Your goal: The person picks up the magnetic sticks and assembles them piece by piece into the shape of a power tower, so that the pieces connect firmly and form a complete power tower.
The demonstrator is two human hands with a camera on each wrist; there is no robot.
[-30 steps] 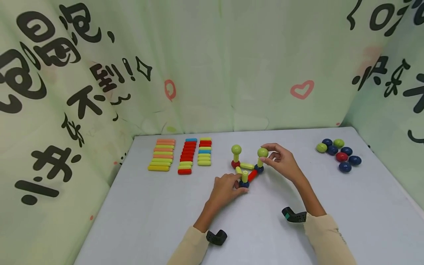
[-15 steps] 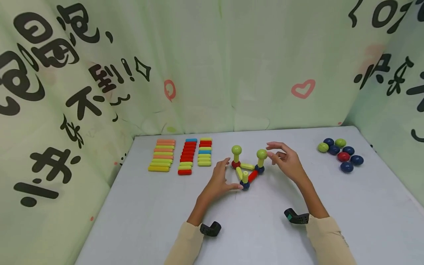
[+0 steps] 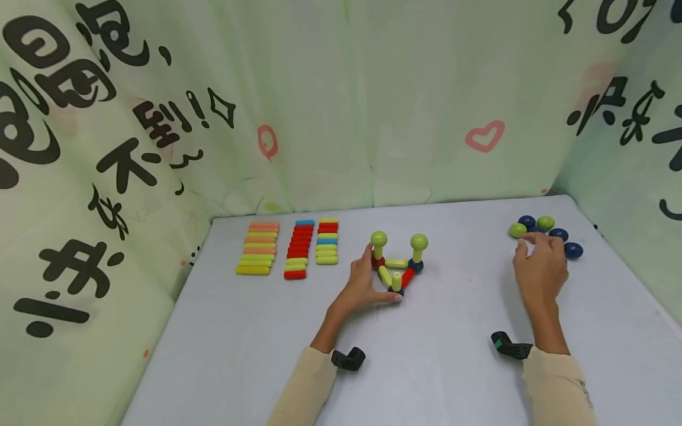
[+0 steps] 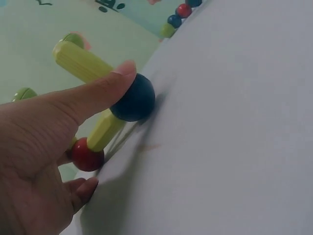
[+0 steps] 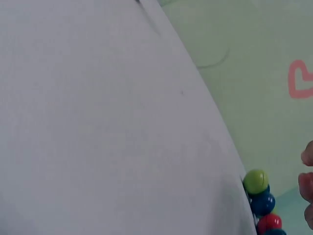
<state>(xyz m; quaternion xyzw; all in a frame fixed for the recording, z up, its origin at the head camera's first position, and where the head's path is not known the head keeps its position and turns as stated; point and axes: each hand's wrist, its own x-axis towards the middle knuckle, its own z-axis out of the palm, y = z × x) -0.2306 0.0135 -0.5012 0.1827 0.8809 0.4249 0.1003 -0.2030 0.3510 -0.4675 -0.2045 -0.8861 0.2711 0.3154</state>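
Observation:
A triangular frame of magnetic balls and sticks stands mid-table, made of yellow-green sticks (image 3: 396, 263), a red stick (image 3: 407, 277), a red ball (image 3: 378, 262) and two blue balls. Two upright sticks carry green balls (image 3: 419, 241); the front upright has a bare top. My left hand (image 3: 360, 285) holds the frame's left side, thumb on the front blue ball (image 4: 134, 100), fingers by the red one. Over a cluster of loose balls at the right, my right hand (image 3: 540, 269) hovers, thumb and fingers apart. In the right wrist view its fingertips (image 5: 306, 188) touch no visible ball.
Three columns of loose sticks lie back left: orange and yellow (image 3: 259, 249), mostly red (image 3: 299, 249), and mixed (image 3: 327, 242). The loose balls, blue (image 3: 573, 251) and green (image 3: 517, 230), sit near the table's right edge. Curtains hang behind and on both sides.
My right hand has left the green-topped upright and moved right to the loose balls. My left hand first opened off the front ball, then closed in on the frame's left side.

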